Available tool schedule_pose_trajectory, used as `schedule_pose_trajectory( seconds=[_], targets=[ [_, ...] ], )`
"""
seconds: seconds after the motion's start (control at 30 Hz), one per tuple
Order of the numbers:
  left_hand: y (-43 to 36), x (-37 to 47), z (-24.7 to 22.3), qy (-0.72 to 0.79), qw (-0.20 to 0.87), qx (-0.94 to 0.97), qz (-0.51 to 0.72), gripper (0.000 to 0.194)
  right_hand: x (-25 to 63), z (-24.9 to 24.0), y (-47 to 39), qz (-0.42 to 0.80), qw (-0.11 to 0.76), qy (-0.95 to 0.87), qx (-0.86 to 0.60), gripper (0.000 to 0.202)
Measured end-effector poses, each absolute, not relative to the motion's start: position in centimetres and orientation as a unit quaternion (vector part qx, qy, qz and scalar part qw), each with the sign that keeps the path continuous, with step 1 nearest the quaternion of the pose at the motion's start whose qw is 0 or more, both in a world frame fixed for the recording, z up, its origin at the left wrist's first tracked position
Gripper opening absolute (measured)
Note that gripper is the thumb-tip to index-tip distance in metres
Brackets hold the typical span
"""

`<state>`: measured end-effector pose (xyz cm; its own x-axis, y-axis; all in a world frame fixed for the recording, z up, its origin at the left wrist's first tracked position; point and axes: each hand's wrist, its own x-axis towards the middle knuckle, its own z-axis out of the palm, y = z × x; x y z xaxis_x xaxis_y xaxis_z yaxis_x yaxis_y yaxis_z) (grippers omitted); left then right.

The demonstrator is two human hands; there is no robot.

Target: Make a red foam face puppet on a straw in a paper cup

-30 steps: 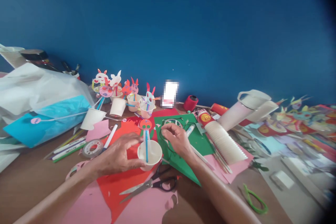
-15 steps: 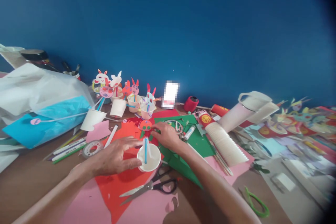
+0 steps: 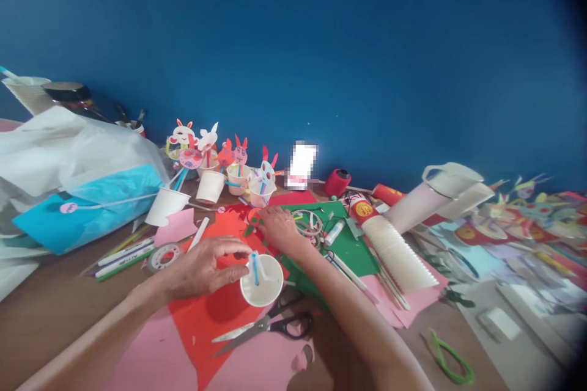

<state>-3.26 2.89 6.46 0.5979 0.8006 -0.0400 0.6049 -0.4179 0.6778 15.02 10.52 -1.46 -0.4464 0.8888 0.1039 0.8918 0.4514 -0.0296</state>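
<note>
A white paper cup (image 3: 267,293) with a blue-and-white straw piece (image 3: 255,269) in it stands over orange-red paper (image 3: 215,314). At its left rim is my left hand (image 3: 213,269), thumb and fingers apart around the straw's left side. My right hand (image 3: 279,226) reaches beyond the cup, over the edge of the green paper (image 3: 355,250), its fingers bent down onto a small red-orange paper face (image 3: 254,215). The fingertips are partly hidden, so their grip cannot be made out. Black-handled scissors (image 3: 266,325) lie partly open in front of the cup.
Several cups with paper animal faces (image 3: 211,186) stand at the back left. A tape roll (image 3: 164,256) and pens (image 3: 126,259) lie left. To the right are stacked cups (image 3: 398,250), a pitcher (image 3: 424,195) and green scissors (image 3: 452,360). A bright phone (image 3: 301,165) stands behind.
My right hand has moved slightly left and farther back, now covering much of the paper face. My left hand stays beside the cup. The whole view has shifted slightly.
</note>
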Motion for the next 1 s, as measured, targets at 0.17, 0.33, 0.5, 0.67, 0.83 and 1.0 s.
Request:
schedule_pose_trajectory(
  seconds=[0.17,0.33,0.5,0.67,0.83,1.0],
  targets=[
    [3.0,-3.4,6.2,0.418,0.337,0.829,0.158,0.033,15.0,-1.3,10.2,-0.038,0.046,-0.849,-0.525,0.021],
    [3.1,-3.8,5.1,0.406,0.353,0.823,0.183,0.030,15.3,-0.3,9.0,-0.057,0.057,-0.844,-0.530,0.021],
    [3.0,-3.6,5.3,0.410,0.386,0.802,0.198,0.031,16.7,1.3,6.8,-0.044,0.137,-0.815,-0.562,0.021],
    [2.7,-2.8,5.6,0.391,0.436,0.770,0.252,0.029,18.8,2.5,5.4,0.139,0.300,-0.744,-0.580,0.027],
    [2.8,-1.8,4.8,0.368,0.478,0.736,0.308,0.024,19.6,2.7,5.1,0.353,0.396,-0.662,-0.530,0.023],
    [3.3,-0.7,4.9,0.397,0.484,0.711,0.320,0.023,19.9,3.6,4.9,0.424,0.426,-0.619,-0.506,0.020]
  ],
)
